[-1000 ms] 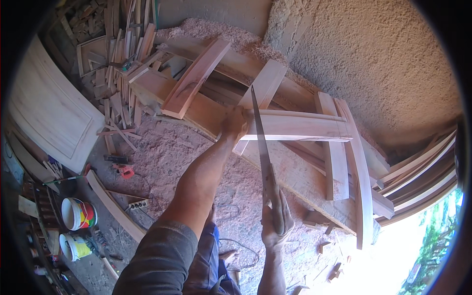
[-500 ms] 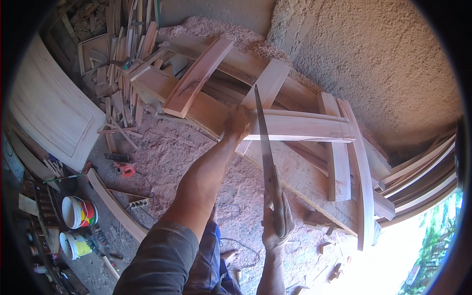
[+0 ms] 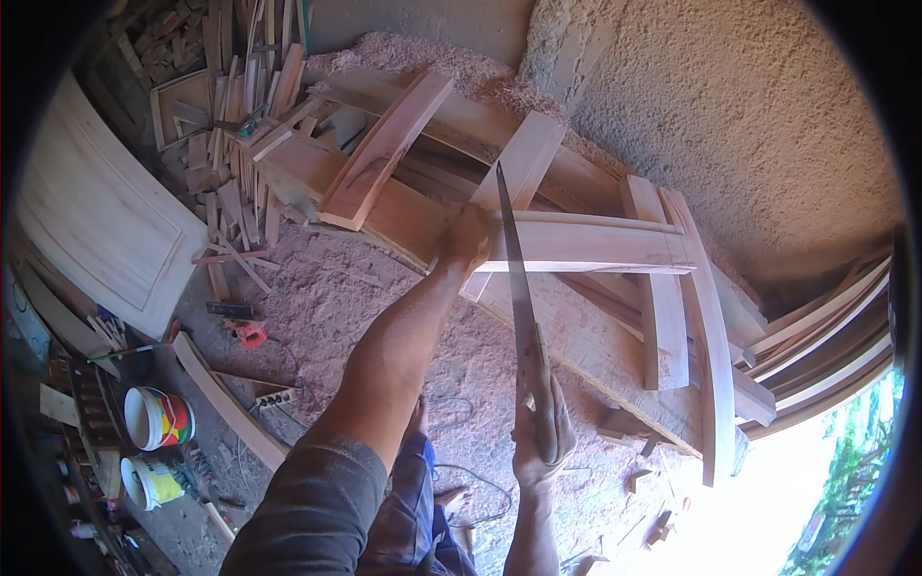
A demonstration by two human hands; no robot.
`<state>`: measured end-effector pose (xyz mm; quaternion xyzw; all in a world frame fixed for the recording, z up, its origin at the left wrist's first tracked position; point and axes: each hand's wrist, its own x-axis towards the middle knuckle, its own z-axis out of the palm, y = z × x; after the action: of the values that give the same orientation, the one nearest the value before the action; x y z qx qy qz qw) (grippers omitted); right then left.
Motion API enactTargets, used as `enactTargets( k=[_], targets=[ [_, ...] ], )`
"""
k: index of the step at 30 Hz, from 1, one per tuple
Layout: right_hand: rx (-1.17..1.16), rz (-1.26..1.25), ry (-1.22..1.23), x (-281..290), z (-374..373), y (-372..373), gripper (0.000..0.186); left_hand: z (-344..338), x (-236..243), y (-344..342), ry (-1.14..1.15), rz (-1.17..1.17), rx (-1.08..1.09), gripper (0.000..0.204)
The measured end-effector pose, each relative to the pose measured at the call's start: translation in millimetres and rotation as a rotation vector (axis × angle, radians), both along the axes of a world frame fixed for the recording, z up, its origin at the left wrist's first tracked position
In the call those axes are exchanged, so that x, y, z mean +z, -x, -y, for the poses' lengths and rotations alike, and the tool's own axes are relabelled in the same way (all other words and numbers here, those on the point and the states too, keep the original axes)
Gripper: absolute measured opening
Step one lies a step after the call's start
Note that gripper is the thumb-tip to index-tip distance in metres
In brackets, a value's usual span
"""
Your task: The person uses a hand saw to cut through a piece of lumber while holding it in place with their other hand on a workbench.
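Note:
My right hand [image 3: 545, 430] is closed around the handle of a handsaw [image 3: 519, 274]. Its long, tapering blade points away from me and crosses a pale wooden rail [image 3: 605, 248] near the rail's left end. My left hand [image 3: 468, 236] grips that same end, just left of the blade, with some of its fingers hidden behind the wood. The rail lies crosswise over a wide board [image 3: 538, 158] and a shorter upright piece [image 3: 665, 326] to the right. Whether the teeth are in the wood cannot be made out.
Thick planks [image 3: 384, 206] form the bench underneath, with a reddish board [image 3: 389, 149] on top. A curved strip [image 3: 709, 374] stands at its right end. Offcuts, a panel door [image 3: 115, 211], a paint bucket [image 3: 158, 419] and a power strip [image 3: 276, 397] lie to the left; shavings cover the floor.
The saw has slid very slightly forward along the rail's end. Both hands keep their grips, and the view has shifted a little.

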<state>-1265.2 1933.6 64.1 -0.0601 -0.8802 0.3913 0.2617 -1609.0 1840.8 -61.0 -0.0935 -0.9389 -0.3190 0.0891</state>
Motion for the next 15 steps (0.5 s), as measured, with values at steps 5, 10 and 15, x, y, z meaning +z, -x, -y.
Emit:
enactTargets(
  k=[5, 10, 15],
  targets=[
    [-0.002, -0.006, 0.012, -2, 1, -1, 0.050, 4, -2, 1, -0.019, -0.003, -0.009, 0.021],
    [0.002, -0.011, 0.003, -3, 0, -1, 0.051, 2, 12, -7, -0.056, 0.028, 0.000, 0.022],
    [0.013, -0.031, -0.020, -8, -4, -1, 0.052, 2, 15, -6, -0.065, 0.082, 0.001, 0.023]
  ],
)
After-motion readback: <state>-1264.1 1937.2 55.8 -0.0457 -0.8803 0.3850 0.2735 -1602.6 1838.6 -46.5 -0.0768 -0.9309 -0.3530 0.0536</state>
